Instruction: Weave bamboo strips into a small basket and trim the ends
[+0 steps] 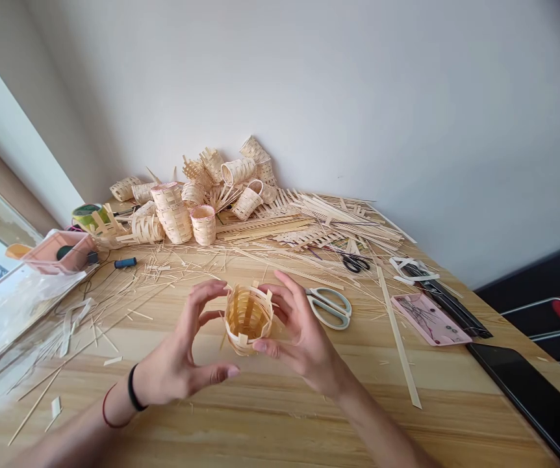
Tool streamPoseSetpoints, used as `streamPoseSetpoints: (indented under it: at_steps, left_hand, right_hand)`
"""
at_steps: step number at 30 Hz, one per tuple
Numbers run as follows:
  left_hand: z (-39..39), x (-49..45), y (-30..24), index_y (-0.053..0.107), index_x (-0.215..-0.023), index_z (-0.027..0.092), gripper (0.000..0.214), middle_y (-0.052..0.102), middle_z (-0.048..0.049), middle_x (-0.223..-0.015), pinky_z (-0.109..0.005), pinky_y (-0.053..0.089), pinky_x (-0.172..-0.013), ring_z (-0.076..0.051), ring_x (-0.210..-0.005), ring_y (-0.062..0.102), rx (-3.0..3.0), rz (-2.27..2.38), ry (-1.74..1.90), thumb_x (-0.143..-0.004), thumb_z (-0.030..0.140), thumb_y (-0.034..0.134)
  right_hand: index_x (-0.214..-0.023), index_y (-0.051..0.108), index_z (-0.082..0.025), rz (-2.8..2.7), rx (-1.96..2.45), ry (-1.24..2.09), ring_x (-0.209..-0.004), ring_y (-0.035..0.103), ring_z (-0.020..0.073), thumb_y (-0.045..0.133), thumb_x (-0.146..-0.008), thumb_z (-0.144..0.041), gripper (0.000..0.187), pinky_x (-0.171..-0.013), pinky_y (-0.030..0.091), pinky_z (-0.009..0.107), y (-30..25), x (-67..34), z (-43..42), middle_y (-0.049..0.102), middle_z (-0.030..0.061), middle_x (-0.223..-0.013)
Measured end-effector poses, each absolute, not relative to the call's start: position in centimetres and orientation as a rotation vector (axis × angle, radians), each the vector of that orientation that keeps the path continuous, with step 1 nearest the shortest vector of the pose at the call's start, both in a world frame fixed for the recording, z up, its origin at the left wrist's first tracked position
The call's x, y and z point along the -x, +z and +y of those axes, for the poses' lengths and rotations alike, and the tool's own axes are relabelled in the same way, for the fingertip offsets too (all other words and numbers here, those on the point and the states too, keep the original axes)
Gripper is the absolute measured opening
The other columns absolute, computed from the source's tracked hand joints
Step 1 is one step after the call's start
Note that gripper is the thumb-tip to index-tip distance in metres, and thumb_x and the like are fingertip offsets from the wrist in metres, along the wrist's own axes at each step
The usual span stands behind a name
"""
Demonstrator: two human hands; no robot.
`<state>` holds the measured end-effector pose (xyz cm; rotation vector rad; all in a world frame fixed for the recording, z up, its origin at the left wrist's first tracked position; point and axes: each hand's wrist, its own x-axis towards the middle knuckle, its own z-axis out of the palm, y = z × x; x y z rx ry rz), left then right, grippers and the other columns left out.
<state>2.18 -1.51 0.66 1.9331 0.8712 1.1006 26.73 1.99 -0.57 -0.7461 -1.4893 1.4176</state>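
Note:
A small woven basket (248, 318) of pale wood strips faces me with its open mouth; a few strip ends stick up around its rim. My right hand (304, 335) grips it from the right, thumb on the near rim and fingers around the far side. On the left, my left hand (192, 344) is curved and open, its thumb well apart from the fingers. Its upper fingertips are close to the basket's left rim; I cannot tell if they touch. Grey-handled scissors (331, 309) lie on the table just beyond my right hand.
Several finished and part-woven baskets (175, 218) are piled against the wall, beside a heap of loose strips (333, 218). Black scissors (355, 262), a pink tray with pins (431, 318) and a dark phone-like slab (528, 400) are right. A pink container (60, 250) stands left.

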Motion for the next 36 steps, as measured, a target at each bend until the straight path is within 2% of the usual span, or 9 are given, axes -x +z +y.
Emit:
streamPoseSetpoints:
  at_steps: [2, 4, 9, 13, 17, 21, 24, 31, 36]
  left_hand:
    - [-1.3, -2.1, 0.7, 0.026, -0.162, 0.041, 0.092, 0.028, -0.0156, -0.17, -0.057, 0.049, -0.117, -0.037, -0.154, 0.038, -1.87, 0.932, 1.052, -0.09, 0.031, 0.083]
    - [-1.0, -2.0, 0.8, 0.032, -0.162, 0.041, 0.089, 0.038, -0.0148, -0.167, -0.055, 0.051, -0.115, -0.037, -0.151, 0.045, -1.885, 0.943, 1.013, -0.09, 0.033, 0.084]
    - [-0.5, -1.9, 1.3, 0.048, -0.155, 0.039, 0.083, 0.058, -0.0127, -0.153, -0.046, 0.057, -0.105, -0.034, -0.138, 0.058, -1.955, 0.899, 0.999, -0.083, 0.038, 0.09]
    - [-0.4, -1.9, 1.5, 0.055, -0.149, 0.032, 0.078, 0.067, -0.0131, -0.141, -0.045, 0.058, -0.103, -0.032, -0.127, 0.066, -1.978, 0.943, 0.973, -0.081, 0.039, 0.091]
    - [-0.5, -1.9, 1.4, 0.05, -0.156, 0.033, 0.082, 0.065, -0.0141, -0.147, -0.048, 0.058, -0.106, -0.034, -0.129, 0.065, -1.995, 0.979, 0.95, -0.084, 0.039, 0.089]
    - [-0.7, -1.9, 1.0, 0.037, -0.165, 0.035, 0.089, 0.052, -0.0161, -0.161, -0.055, 0.055, -0.113, -0.037, -0.144, 0.056, -2.024, 0.946, 0.959, -0.089, 0.037, 0.084]
    - [-0.8, -1.9, 0.8, 0.027, -0.168, 0.038, 0.097, 0.047, -0.0161, -0.166, -0.057, 0.053, -0.115, -0.038, -0.146, 0.055, -2.027, 0.947, 0.957, -0.089, 0.038, 0.084]
    - [-0.8, -2.2, 1.2, 0.044, -0.161, 0.031, 0.083, 0.052, -0.0178, -0.16, -0.06, 0.044, -0.123, -0.039, -0.148, 0.051, -2.025, 0.916, 0.954, -0.089, 0.043, 0.083]
    - [-1.0, -2.1, 0.8, 0.041, -0.163, 0.03, 0.086, 0.048, -0.0195, -0.162, -0.061, 0.041, -0.125, -0.041, -0.153, 0.044, -2.037, 0.95, 0.971, -0.089, 0.042, 0.082]
  right_hand:
    - [-0.155, 0.039, -0.034, -1.584, 0.75, 1.412, -0.146, 0.052, 0.0303, 0.093, -0.08, -0.04, 0.093, -0.124, 0.042, 0.05, -0.3, -26.7, 1.8, 0.049, 0.0119, -0.155]
    - [-0.149, 0.049, -0.032, -1.684, 0.754, 1.369, -0.145, 0.052, 0.0312, 0.093, -0.079, -0.04, 0.083, -0.123, 0.042, 0.049, 0.0, -26.7, 1.6, 0.05, 0.0113, -0.154]
    - [-0.148, 0.052, -0.031, -1.736, 0.688, 1.438, -0.141, 0.057, 0.0303, 0.096, -0.077, -0.037, 0.083, -0.118, 0.047, 0.043, 0.5, -26.4, 1.4, 0.058, 0.0098, -0.149]
    - [-0.142, 0.06, -0.028, -1.757, 0.699, 1.427, -0.133, 0.063, 0.03, 0.094, -0.08, -0.038, 0.072, -0.114, 0.05, 0.042, 0.8, -26.5, 1.5, 0.065, 0.0101, -0.141]
    - [-0.14, 0.063, -0.028, -1.773, 0.722, 1.363, -0.133, 0.062, 0.0296, 0.094, -0.079, -0.039, 0.069, -0.115, 0.05, 0.042, 0.9, -26.4, 1.6, 0.064, 0.0095, -0.142]
    - [-0.147, 0.055, -0.029, -1.771, 0.692, 1.351, -0.14, 0.057, 0.0293, 0.092, -0.082, -0.039, 0.076, -0.118, 0.049, 0.043, 0.6, -26.3, 1.5, 0.056, 0.0112, -0.15]
    - [-0.151, 0.05, -0.03, -1.794, 0.725, 1.322, -0.145, 0.053, 0.0299, 0.091, -0.083, -0.042, 0.08, -0.122, 0.045, 0.046, 0.4, -26.2, 1.4, 0.052, 0.0113, -0.155]
    - [-0.148, 0.051, -0.035, -1.822, 0.746, 1.338, -0.14, 0.057, 0.0301, 0.09, -0.083, -0.046, 0.076, -0.12, 0.047, 0.048, 0.6, -26.0, 1.0, 0.059, 0.0071, -0.148]
    - [-0.139, 0.059, -0.029, -1.842, 0.754, 1.282, -0.13, 0.063, 0.0301, 0.09, -0.082, -0.043, 0.067, -0.115, 0.05, 0.045, 0.7, -26.0, 1.2, 0.064, 0.0082, -0.137]
